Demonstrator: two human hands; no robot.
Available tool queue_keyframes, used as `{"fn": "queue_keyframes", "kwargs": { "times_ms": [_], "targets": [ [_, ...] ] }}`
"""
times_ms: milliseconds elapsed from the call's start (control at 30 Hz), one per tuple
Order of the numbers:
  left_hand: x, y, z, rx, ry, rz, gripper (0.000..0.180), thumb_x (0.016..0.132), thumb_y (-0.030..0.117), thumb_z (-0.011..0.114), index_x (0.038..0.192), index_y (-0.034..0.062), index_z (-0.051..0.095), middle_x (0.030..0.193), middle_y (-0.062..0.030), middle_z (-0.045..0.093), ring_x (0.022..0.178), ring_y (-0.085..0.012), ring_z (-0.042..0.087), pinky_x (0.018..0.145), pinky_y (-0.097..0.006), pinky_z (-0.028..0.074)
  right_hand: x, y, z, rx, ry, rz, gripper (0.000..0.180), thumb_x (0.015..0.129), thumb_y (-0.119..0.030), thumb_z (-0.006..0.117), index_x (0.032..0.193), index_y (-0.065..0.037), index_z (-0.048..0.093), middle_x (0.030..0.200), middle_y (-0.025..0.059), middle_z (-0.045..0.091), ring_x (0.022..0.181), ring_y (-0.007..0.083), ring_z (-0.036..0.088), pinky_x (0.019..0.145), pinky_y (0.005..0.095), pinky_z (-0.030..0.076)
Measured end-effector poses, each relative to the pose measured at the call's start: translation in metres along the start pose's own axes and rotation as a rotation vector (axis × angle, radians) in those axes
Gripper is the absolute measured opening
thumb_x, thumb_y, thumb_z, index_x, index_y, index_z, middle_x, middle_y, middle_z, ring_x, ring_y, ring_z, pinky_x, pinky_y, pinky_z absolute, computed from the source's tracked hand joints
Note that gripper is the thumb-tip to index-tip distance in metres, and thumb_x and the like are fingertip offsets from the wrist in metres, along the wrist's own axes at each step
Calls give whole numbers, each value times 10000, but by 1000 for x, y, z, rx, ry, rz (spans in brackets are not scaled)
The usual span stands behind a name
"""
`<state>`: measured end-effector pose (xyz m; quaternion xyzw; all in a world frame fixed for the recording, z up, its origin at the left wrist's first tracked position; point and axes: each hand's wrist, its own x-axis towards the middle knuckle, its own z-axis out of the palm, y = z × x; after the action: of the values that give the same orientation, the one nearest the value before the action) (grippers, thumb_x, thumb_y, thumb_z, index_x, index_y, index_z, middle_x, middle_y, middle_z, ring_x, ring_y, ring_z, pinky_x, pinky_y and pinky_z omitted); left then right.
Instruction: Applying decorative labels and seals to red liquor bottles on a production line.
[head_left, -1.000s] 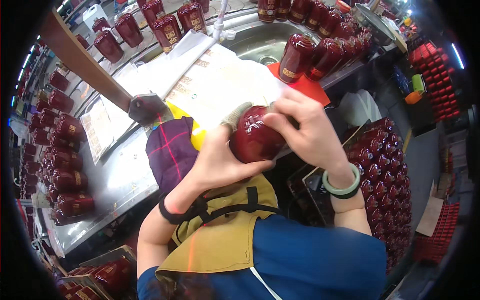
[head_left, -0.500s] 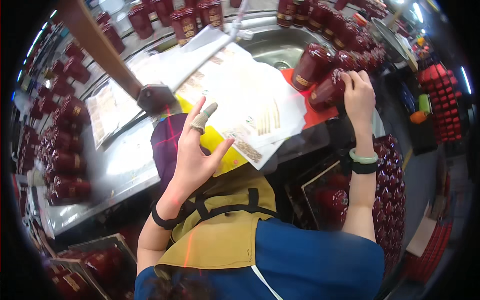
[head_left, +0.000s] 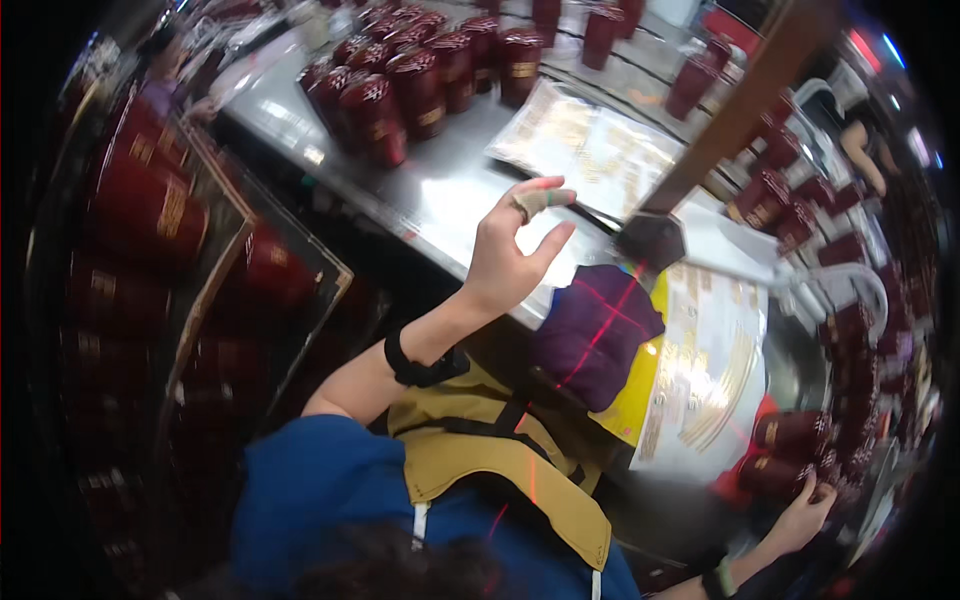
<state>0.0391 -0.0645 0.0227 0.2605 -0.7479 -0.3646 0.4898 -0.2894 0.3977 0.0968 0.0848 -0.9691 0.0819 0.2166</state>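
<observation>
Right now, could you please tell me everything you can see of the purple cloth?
The purple cloth looks soft and matte, gathered in a rounded, creased bundle; anything underneath is hidden. Thin red light lines cross on it. It sits at the edge of the metal bench, overlapping a yellow sheet in this view. The left hand is near but not holding it.

A shiny metal bench point(head_left: 290, 110) carries a purple cloth point(head_left: 598, 338) at its near edge. Beyond the cloth and to its left stands a cluster of dark red bottles point(head_left: 415, 85); straight beyond it lie printed sheets point(head_left: 600, 145). To its right lie a yellow sheet point(head_left: 632, 405), a white label sheet point(head_left: 700, 365) and, farthest from it, a red sheet point(head_left: 732, 485) bearing a pair of bottles point(head_left: 787, 431)
</observation>
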Motion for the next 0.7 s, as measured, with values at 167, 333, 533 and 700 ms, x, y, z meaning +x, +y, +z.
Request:
{"fn": "queue_keyframes", "kwargs": {
  "times_ms": [167, 333, 533, 700],
  "targets": [
    [-51, -34, -27, -223, 375, -67, 209, 1051, 124, 549, 1217, 2, 583, 1147, -92, 632, 1062, -180, 616, 958, -321, 481, -28, -53, -12, -108, 563, -260, 285, 917, -321, 799, 818, -65, 722, 787, 115, 687, 775, 330, 655, 706, 467, 528],
    [-115, -96, -33, -297, 777, -344, 232, 1107, 233, 475, 1042, 40, 588, 918, 0, 555, 815, -95, 489, 767, -287, 445, -44, -125, -25, 222, 581, -525, 283, 913, -324, 805, 836, -68, 712, 805, 116, 696, 739, 329, 656, 698, 445, 529],
    [-159, -236, 1, -38, 1026, -1035, 297, 1076, 288, 507, 1123, 20, 624, 1016, -94, 665, 968, -210, 629, 865, -335, 479, -47, -169, -30, 332, 520, -772, 230, 919, -218, 801, 916, 2, 734, 816, 116, 698, 703, 269, 635, 675, 377, 521],
    [-179, -373, 1, -316, 709, -1354, 356, 1058, 250, 474, 1312, 50, 623, 1303, -182, 646, 1202, -317, 634, 988, -423, 501, -60, -179, -25, 376, 350, -792, 234, 994, -189, 722, 975, 43, 701, 863, 93, 658, 744, 223, 573, 715, 358, 495]
  ]
}}
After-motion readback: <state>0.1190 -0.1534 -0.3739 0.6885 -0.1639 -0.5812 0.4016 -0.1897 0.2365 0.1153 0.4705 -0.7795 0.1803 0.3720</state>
